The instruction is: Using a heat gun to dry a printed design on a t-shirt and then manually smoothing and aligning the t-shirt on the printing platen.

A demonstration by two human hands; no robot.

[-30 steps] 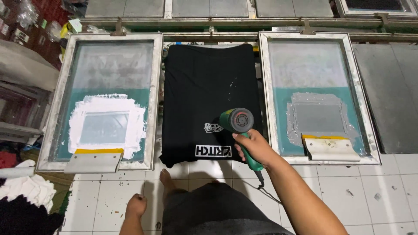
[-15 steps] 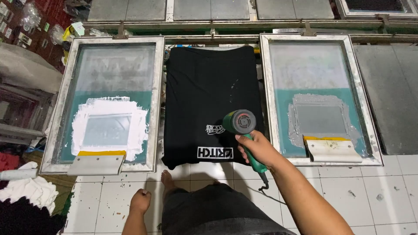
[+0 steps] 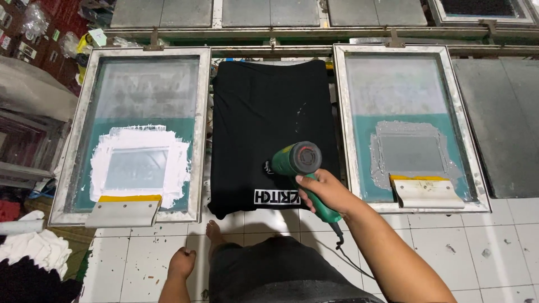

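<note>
The right hand (image 3: 324, 189), at centre right of the frame, holds a green heat gun (image 3: 303, 168) with its fingers wrapped tight round the handle; the barrel points down at the lower part of a black T-shirt (image 3: 264, 112) stretched flat over a platen in the middle of the frame. A white block print (image 3: 275, 197) sits near the shirt's bottom edge, and a smaller white mark lies just left of the gun's barrel, partly hidden by it. The gun's cord (image 3: 351, 258) trails down toward the lower right. The left hand (image 3: 182, 262) hangs low at the bottom left, over the white tiled floor (image 3: 449, 247), fingers loosely curled and holding nothing.

By the look of it, the step in hand is drying the fresh print with hot air. The next move likely calls for sweeping the nozzle evenly over both white marks, kept just off the fabric.

Left of the shirt lies a framed screen (image 3: 78, 140) smeared with white ink, a squeegee (image 3: 122, 209) resting at its lower edge; right of it a second screen (image 3: 342, 123) with grey ink and its own squeegee (image 3: 426, 192).
</note>
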